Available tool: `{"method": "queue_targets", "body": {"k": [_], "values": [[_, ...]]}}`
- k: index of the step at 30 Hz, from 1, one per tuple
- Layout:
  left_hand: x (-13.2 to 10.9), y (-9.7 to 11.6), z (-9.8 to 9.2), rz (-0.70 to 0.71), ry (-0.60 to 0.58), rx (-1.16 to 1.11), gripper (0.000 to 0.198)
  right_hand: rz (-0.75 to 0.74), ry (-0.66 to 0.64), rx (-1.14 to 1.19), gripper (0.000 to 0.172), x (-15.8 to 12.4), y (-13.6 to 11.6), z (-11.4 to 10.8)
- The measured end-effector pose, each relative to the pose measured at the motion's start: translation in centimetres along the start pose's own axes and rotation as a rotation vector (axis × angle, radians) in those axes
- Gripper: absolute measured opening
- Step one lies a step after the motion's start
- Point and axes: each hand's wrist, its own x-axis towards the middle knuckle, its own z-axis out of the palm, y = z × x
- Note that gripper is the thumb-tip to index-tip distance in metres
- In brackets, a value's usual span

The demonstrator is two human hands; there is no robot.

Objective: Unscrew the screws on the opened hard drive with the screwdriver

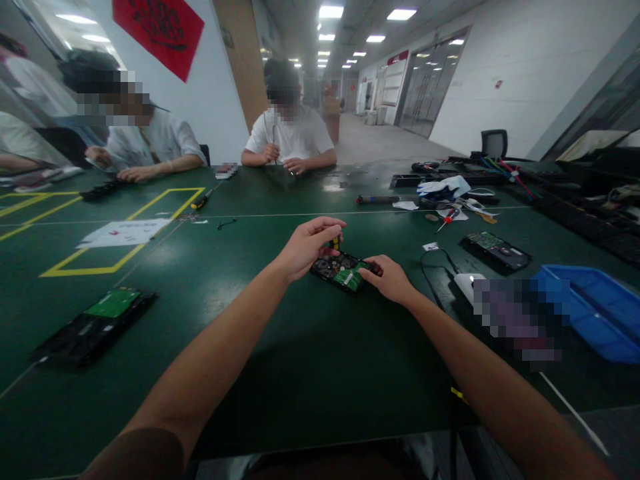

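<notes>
A black hard drive (336, 268) with a green circuit board lies on the green table (300, 360) in front of me. My left hand (306, 245) is closed round a small yellow-handled screwdriver (337, 243) held upright over the drive's far edge. My right hand (390, 278) rests on the drive's right end, fingers curled against it and holding it in place.
Another hard drive (95, 323) lies at the left, a third (497, 248) at the right. A blue tray (595, 313) stands at the right edge, with cables and tools behind it. Two people sit across the table. Yellow tape lines and a paper sheet (125, 232) mark the left side.
</notes>
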Motion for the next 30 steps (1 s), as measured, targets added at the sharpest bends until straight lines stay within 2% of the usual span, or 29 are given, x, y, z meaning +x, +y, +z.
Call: {"method": "queue_targets", "body": {"k": [8,16,24,30], "values": [[-0.2,0.42,0.41,-0.032,0.03,-0.067,0.014,-0.007,-0.002,0.013,0.038,-0.03,0.14,0.02],[0.16,0.1,-0.13,-0.006,0.081,0.038,0.018,-0.008,-0.011,0.011,0.038,0.05,0.3,0.04],[0.2,0.02,0.04,0.001,0.006,-0.084,0.016,0.001,-0.006,0.003,0.039,0.06,0.33,0.17],[0.27,-0.27,0.11,0.045,0.007,0.009,0.021,-0.008,-0.003,0.003,0.036,-0.01,0.13,0.09]]}}
